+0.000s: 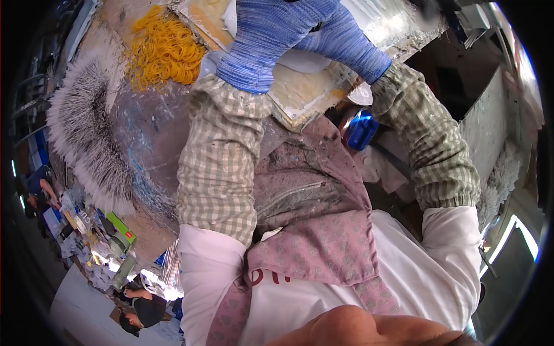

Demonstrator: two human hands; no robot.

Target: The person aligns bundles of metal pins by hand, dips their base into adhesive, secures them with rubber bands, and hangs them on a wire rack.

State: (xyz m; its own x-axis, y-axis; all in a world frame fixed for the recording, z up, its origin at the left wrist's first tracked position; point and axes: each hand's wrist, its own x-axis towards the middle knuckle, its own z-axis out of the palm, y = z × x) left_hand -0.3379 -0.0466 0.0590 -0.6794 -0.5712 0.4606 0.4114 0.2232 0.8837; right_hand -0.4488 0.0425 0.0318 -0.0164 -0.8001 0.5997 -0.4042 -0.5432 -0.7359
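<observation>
Both my hands wear blue knitted gloves and meet at the top of the view, over a worn board. My left hand reaches in from the left and overlaps my right hand, which comes from the right. The top edge cuts off their fingers, so I cannot see what they grip. A small dark spot shows where the gloves meet. Below them lies a pale grey rounded piece on the stained, yellowish board. A heap of yellow rubber bands sits left of my left hand.
A large bundle of grey-white bristles stands at the left. Below my right wrist are a round white lid and a shiny blue object. Cluttered goods, a green box and two people appear at lower left.
</observation>
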